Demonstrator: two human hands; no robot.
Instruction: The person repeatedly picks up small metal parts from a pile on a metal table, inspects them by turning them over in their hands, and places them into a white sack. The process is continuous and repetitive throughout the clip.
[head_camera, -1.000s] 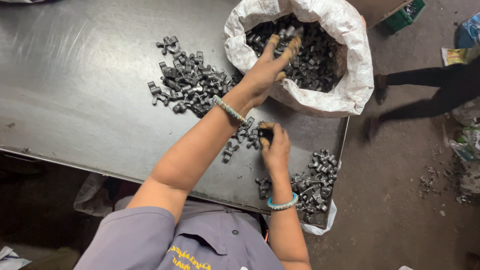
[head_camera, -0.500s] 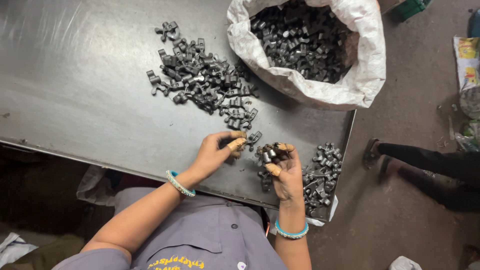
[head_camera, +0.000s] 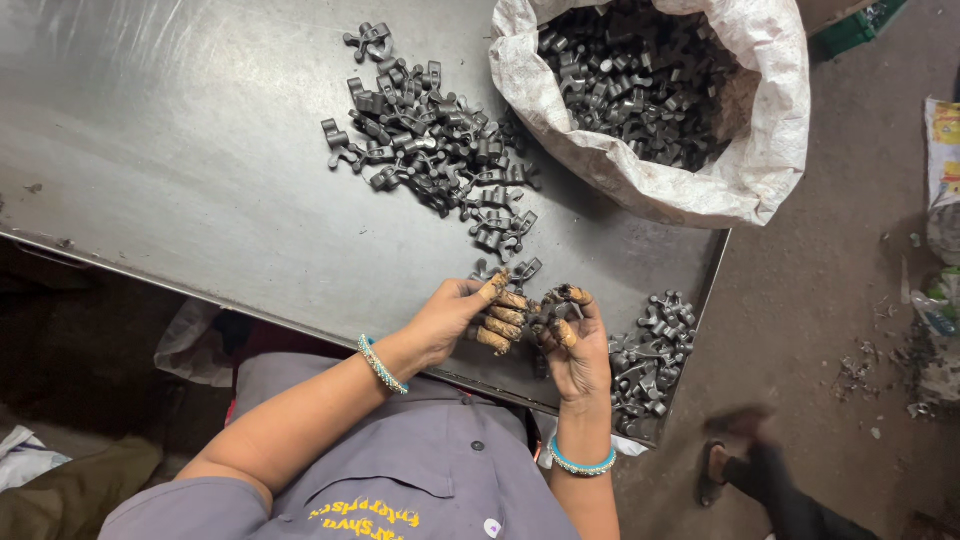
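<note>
Parts (head_camera: 545, 318), small dark metal pieces, are sitting pinched between both hands over the near table (head_camera: 200, 200) edge; left hand (head_camera: 455, 320) is curling its fingers (head_camera: 500, 322) against them, right hand (head_camera: 575, 345) is cupping them with bent fingers. Loose pile (head_camera: 430, 150) is lying at 11 o'clock from the hands, white sack (head_camera: 760, 150) at 1 o'clock, a smaller heap (head_camera: 655, 350) at 3 o'clock.

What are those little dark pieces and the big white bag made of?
The little dark pieces look like metal, dull grey and rough, maybe cast or forged. The white bag seems to be woven plastic: it crinkles and folds at the rim. The table looks like smooth sheet metal with a soft shine.
</note>
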